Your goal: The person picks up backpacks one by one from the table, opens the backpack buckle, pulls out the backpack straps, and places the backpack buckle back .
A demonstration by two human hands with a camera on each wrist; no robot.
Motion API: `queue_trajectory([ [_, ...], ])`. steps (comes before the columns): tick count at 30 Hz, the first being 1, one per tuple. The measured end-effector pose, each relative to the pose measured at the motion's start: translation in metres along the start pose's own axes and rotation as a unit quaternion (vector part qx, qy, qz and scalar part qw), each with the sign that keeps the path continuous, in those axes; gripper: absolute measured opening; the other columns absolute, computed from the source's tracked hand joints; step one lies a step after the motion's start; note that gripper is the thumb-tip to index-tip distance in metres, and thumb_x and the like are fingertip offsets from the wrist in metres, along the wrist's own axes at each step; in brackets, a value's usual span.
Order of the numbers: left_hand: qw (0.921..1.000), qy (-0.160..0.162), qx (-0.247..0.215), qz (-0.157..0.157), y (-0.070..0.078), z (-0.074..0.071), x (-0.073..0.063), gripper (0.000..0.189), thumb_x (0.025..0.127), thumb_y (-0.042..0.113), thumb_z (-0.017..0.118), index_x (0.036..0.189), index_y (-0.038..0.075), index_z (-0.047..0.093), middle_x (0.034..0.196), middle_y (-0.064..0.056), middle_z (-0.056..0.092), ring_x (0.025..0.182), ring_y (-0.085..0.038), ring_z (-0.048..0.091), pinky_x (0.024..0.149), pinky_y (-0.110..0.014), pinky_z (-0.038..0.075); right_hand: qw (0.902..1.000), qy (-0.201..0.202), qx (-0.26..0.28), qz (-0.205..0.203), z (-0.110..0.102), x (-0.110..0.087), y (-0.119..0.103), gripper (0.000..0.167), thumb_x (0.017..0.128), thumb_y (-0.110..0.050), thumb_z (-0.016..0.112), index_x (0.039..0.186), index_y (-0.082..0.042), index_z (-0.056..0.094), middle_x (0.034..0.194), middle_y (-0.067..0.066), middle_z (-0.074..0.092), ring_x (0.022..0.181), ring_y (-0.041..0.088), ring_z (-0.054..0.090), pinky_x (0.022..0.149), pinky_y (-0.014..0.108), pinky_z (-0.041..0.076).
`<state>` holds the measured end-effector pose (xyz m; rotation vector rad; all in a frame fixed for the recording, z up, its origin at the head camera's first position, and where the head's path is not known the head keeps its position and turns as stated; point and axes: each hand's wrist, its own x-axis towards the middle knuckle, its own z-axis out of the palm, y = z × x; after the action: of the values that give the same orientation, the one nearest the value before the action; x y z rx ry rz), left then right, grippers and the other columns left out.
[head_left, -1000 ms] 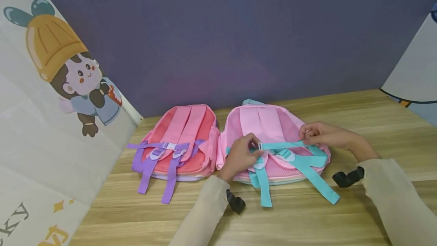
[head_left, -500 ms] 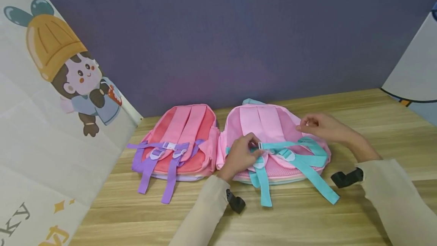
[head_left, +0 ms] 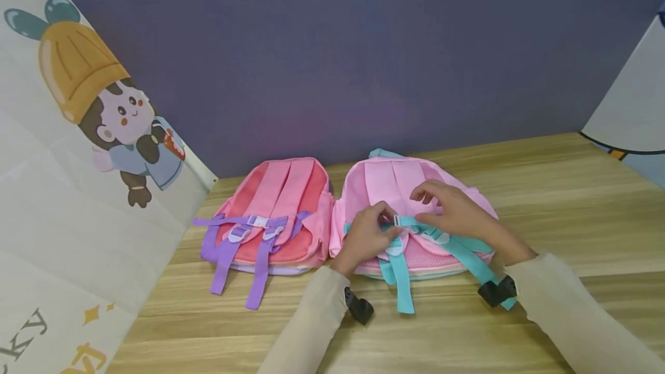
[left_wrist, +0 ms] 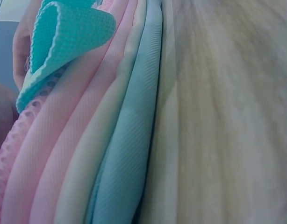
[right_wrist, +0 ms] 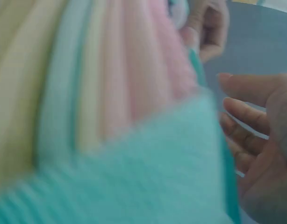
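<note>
A light pink backpack [head_left: 355, 186] lies with its shoulder straps up on the wooden table. My left hand [head_left: 365, 237] pinches the white buckle [head_left: 397, 221] on its teal cross strap [head_left: 408, 220]. Just right of the buckle is my right hand [head_left: 457, 210], over the bag, fingers loosely bent and apart. In the right wrist view that hand [right_wrist: 269, 135] shows nothing between thumb and fingers; a teal strap [right_wrist: 148, 172] blurs across the foreground. Folded teal webbing [left_wrist: 71, 35] stands above the bag's edge in the left wrist view.
A coral-pink backpack [head_left: 244, 192] with purple straps [head_left: 257, 281] lies against the left side of the pink one. Behind both rises a dark wall [head_left: 332, 62]. A white panel with a cartoon figure [head_left: 122, 111] stands at the left.
My right hand has let go of the teal strap, lifted slightly, then moved left and down toward the buckle. The released strap dropped onto the bag. My left hand stays in place.
</note>
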<state>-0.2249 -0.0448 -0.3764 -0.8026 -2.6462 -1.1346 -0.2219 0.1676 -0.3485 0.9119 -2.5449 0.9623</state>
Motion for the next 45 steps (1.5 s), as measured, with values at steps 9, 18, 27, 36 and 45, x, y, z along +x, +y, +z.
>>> queue_trajectory([
  [9,0.9999,-0.001,-0.002,0.014,0.000,-0.001,0.001,0.019,0.084,0.018,0.072,0.097,0.010,0.062,0.091,-0.003,0.065,0.083,-0.014,0.057,0.076,-0.022,0.044,0.9995,-0.021,0.023,0.005,0.015,0.001,0.000,0.038,0.079,-0.008,0.076,0.113,-0.002,0.060,0.106,0.011,0.065,0.099,0.028,0.061,0.087,0.050,0.048],
  [18,0.9994,0.009,-0.004,0.032,0.000,-0.002,0.000,0.023,0.084,0.015,0.071,0.105,0.009,0.063,0.095,-0.005,0.067,0.088,-0.018,0.058,0.079,-0.025,0.044,0.9997,-0.018,0.017,0.002,0.027,0.002,-0.001,0.031,0.079,-0.016,0.077,0.105,-0.007,0.064,0.098,0.002,0.067,0.092,0.019,0.062,0.081,0.038,0.052],
  [27,0.9993,0.019,-0.007,0.030,0.000,-0.001,0.000,0.024,0.084,0.017,0.072,0.105,0.009,0.063,0.094,-0.005,0.067,0.088,-0.018,0.061,0.080,-0.024,0.046,0.9994,-0.020,0.017,0.023,0.030,0.002,-0.001,0.026,0.079,-0.011,0.076,0.102,-0.008,0.064,0.094,0.002,0.068,0.089,0.019,0.064,0.079,0.037,0.052],
  [36,0.9998,0.012,-0.016,0.001,0.002,0.000,0.000,0.025,0.081,0.019,0.074,0.101,0.011,0.062,0.096,-0.005,0.066,0.086,-0.015,0.060,0.076,-0.022,0.045,0.9990,-0.016,0.032,0.027,0.029,0.000,-0.001,0.019,0.079,-0.010,0.076,0.096,-0.010,0.066,0.090,-0.001,0.068,0.087,0.017,0.064,0.080,0.037,0.052],
  [45,0.9992,0.009,-0.033,0.020,0.002,0.000,0.000,0.039,0.082,0.009,0.072,0.116,0.007,0.054,0.100,-0.007,0.070,0.094,-0.017,0.066,0.084,-0.026,0.050,0.9993,-0.005,0.034,0.018,0.030,0.000,0.001,0.021,0.078,-0.006,0.076,0.096,-0.011,0.066,0.089,-0.003,0.068,0.086,0.014,0.064,0.080,0.036,0.053],
])
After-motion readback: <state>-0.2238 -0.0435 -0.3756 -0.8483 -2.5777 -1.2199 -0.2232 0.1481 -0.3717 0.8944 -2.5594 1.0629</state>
